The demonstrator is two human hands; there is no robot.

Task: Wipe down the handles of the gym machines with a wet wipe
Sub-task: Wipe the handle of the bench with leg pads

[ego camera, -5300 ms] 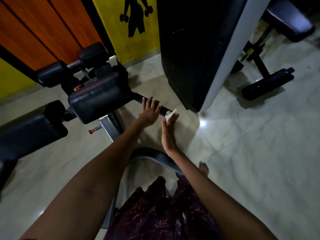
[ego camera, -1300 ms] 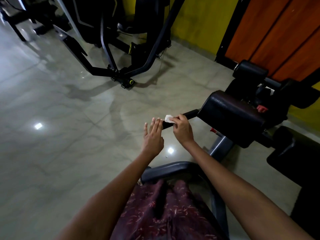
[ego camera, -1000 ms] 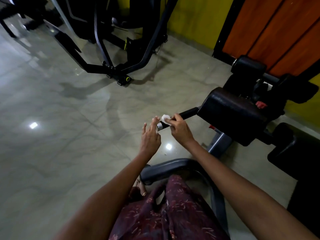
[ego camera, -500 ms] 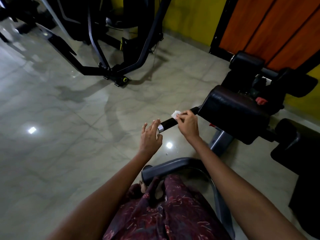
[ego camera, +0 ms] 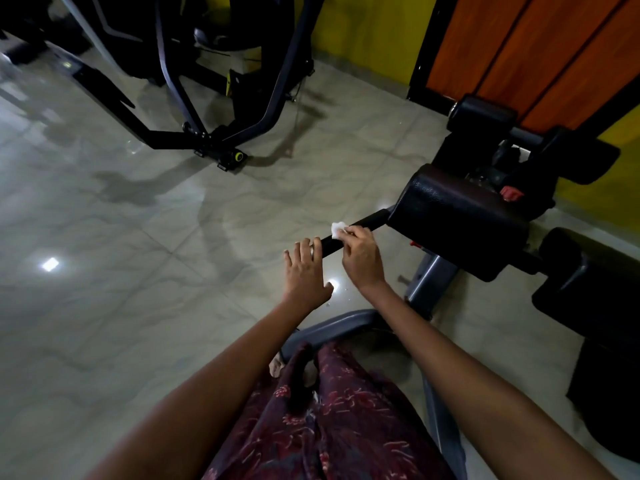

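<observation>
As the right hand (ego camera: 360, 258) pinches a wet wipe (ego camera: 338, 229) against the black handle (ego camera: 363, 224) beside the machine's pad (ego camera: 460, 220), the left hand (ego camera: 304, 271) rests open-fingered on the handle's end; the small wipe may slip from that light pinch.

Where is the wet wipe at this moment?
In the head view, the wet wipe sits just right of centre, pinched by the right hand against the black handle, between the left hand and the black pad.
</observation>
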